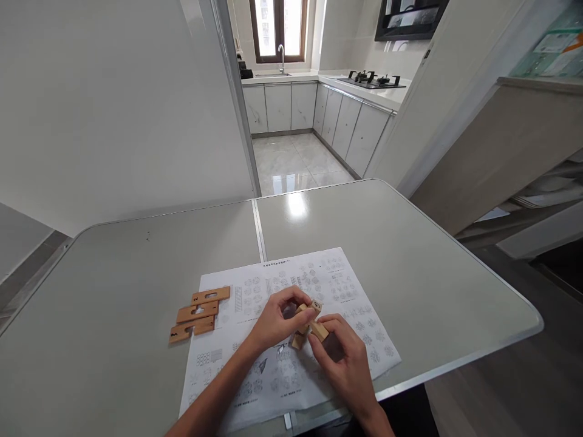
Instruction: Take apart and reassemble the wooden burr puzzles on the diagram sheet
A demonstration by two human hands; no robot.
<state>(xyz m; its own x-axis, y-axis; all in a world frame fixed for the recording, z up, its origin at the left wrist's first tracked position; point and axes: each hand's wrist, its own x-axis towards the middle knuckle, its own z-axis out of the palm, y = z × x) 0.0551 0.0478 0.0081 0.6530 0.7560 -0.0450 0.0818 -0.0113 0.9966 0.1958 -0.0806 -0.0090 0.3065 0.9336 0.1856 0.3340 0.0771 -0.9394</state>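
Both my hands meet over a printed instruction sheet (pixel 346 291) on the table. My left hand (pixel 276 321) is closed, pinching notched wooden puzzle pieces (pixel 310 325) that are fitted together crosswise. My right hand (pixel 346 361) is closed on the same small assembly from the right and below. Three more flat wooden pieces (pixel 198 312), each numbered and slotted, lie side by side on the table at the sheet's left edge, apart from both hands.
The pale grey folding table (pixel 410 243) has a centre seam and a metal rim. Beyond it a doorway opens on a kitchen with white cabinets (pixel 346 121), a sink and a gas hob. A wooden shelf unit (pixel 514 152) stands at the right.
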